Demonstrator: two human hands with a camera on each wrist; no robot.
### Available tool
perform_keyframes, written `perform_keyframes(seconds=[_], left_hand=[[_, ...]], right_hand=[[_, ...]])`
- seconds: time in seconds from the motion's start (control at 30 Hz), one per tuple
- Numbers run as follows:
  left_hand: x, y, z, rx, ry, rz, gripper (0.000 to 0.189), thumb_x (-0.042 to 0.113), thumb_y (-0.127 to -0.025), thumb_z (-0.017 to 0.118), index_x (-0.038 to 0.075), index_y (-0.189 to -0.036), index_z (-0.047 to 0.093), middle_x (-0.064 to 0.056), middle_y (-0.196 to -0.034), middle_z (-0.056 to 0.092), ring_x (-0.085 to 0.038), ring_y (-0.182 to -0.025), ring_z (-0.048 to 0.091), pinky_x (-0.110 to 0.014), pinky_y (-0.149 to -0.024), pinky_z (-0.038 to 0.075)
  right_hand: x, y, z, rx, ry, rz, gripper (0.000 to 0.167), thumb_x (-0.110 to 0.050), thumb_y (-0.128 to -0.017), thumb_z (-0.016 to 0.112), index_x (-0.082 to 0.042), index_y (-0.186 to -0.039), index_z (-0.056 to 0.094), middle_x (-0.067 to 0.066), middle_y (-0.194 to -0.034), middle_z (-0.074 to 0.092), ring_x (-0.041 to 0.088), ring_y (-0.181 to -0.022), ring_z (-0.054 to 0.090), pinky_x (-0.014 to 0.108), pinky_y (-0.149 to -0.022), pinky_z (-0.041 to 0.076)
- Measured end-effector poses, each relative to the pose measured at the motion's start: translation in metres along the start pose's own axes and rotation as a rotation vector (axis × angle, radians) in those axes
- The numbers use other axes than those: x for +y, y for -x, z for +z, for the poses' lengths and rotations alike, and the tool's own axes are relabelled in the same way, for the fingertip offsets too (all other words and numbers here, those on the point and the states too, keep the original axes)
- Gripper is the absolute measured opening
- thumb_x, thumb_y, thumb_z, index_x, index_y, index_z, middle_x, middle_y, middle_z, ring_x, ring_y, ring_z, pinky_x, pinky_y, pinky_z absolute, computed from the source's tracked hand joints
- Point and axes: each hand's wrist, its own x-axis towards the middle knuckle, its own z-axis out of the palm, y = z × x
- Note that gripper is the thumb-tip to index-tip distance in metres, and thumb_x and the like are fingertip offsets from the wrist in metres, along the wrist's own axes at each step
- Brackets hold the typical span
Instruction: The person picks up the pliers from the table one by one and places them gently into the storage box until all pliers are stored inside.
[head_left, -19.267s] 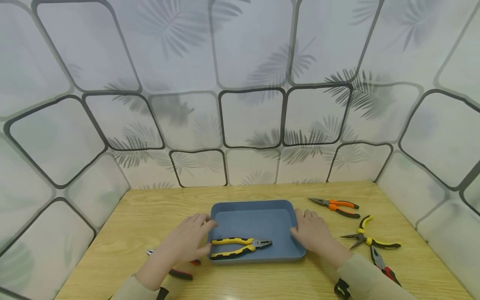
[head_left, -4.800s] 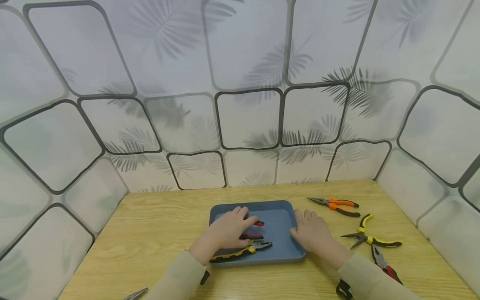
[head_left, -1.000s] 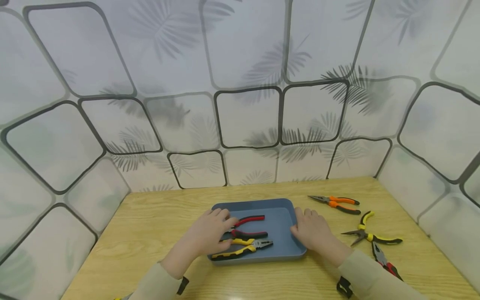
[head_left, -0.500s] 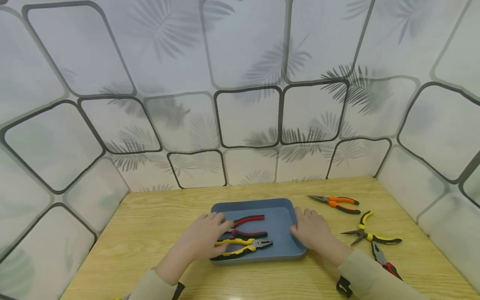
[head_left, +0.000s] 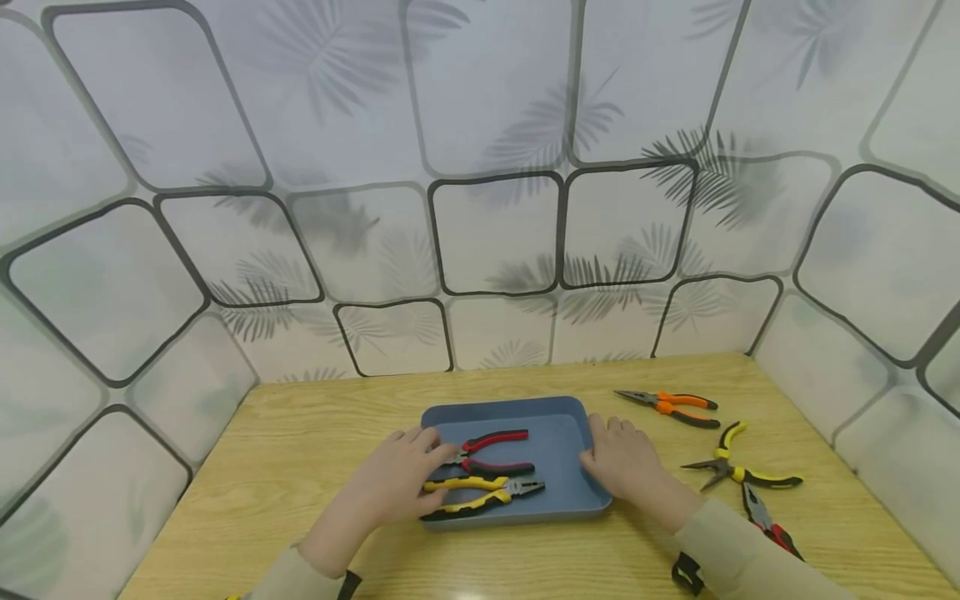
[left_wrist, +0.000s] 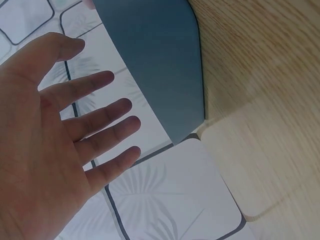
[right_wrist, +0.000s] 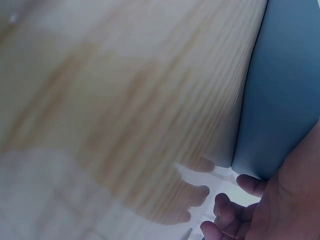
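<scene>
In the head view, a blue-grey tray [head_left: 562, 442] holds two pairs of pliers. Pliers with red-and-black handles [head_left: 498, 468] lie behind combination pliers with yellow-and-black handles [head_left: 498, 498], the red handles pointing right. My left hand [head_left: 392, 477] hovers over the tray's left side, covering part of its rim; the left wrist view shows its fingers [left_wrist: 102, 117] spread, holding nothing, beside the tray's outer wall. At the opposite end, my right hand [head_left: 624, 460] holds the tray's right side, thumb over the rim. Its fingers [right_wrist: 225, 215] appear bent near the tray's corner in the right wrist view.
Right of the tray lie orange-handled long-nose pliers [head_left: 667, 407], open yellow-and-black pliers [head_left: 723, 468] and red-and-black pliers [head_left: 763, 512]. A yellow tip [head_left: 233, 597] shows at the bottom edge by the left sleeve. Patterned panels [head_left: 502, 237] enclose the wooden table [head_left: 322, 417].
The red-handled pliers went from the table at left into the tray, where my left hand released them. That hand has since drawn back left. My right hand has stayed at the tray's right side.
</scene>
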Motion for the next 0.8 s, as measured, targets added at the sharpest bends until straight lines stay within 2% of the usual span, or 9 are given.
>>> perform_keyframes(seconds=[0.2, 0.5, 0.7, 0.8], left_hand=[[0.0, 0.007, -0.002, 0.012, 0.01, -0.022, 0.045, 0.038, -0.096, 0.074, 0.018, -0.136, 0.068, -0.001, -0.111, 0.063, -0.019, -0.098, 0.059, -0.043, -0.088, 0.055], [-0.006, 0.014, 0.001, 0.011, 0.043, -0.09, 0.046, 0.038, -0.095, 0.076, 0.017, -0.135, 0.068, -0.004, -0.12, 0.066, -0.023, -0.109, 0.064, -0.047, -0.093, 0.056], [-0.009, 0.022, 0.001, 0.059, 0.008, -0.087, 0.045, 0.037, -0.092, 0.077, 0.016, -0.131, 0.069, -0.003, -0.114, 0.065, -0.021, -0.1, 0.063, -0.044, -0.086, 0.056], [-0.011, 0.025, 0.001, 0.059, 0.002, -0.099, 0.047, 0.038, -0.091, 0.078, 0.016, -0.132, 0.069, -0.002, -0.112, 0.064, -0.02, -0.098, 0.062, -0.042, -0.085, 0.056]], right_hand=[[0.0, 0.0, -0.001, -0.002, -0.009, 0.0, 0.045, -0.024, -0.098, 0.056, 0.004, -0.134, 0.054, 0.018, -0.093, 0.058, 0.029, -0.077, 0.05, 0.044, -0.066, 0.045], [0.0, 0.001, -0.001, 0.006, -0.014, 0.0, 0.045, -0.023, -0.098, 0.056, 0.003, -0.133, 0.055, 0.018, -0.093, 0.058, 0.028, -0.077, 0.05, 0.044, -0.066, 0.045], [-0.001, 0.002, -0.003, 0.006, -0.01, 0.002, 0.044, -0.023, -0.097, 0.056, 0.003, -0.133, 0.055, 0.018, -0.093, 0.058, 0.029, -0.077, 0.05, 0.044, -0.066, 0.045], [-0.002, 0.002, -0.003, 0.004, -0.005, 0.002, 0.046, -0.024, -0.097, 0.056, 0.004, -0.135, 0.055, 0.019, -0.095, 0.059, 0.029, -0.078, 0.051, 0.044, -0.067, 0.046]])
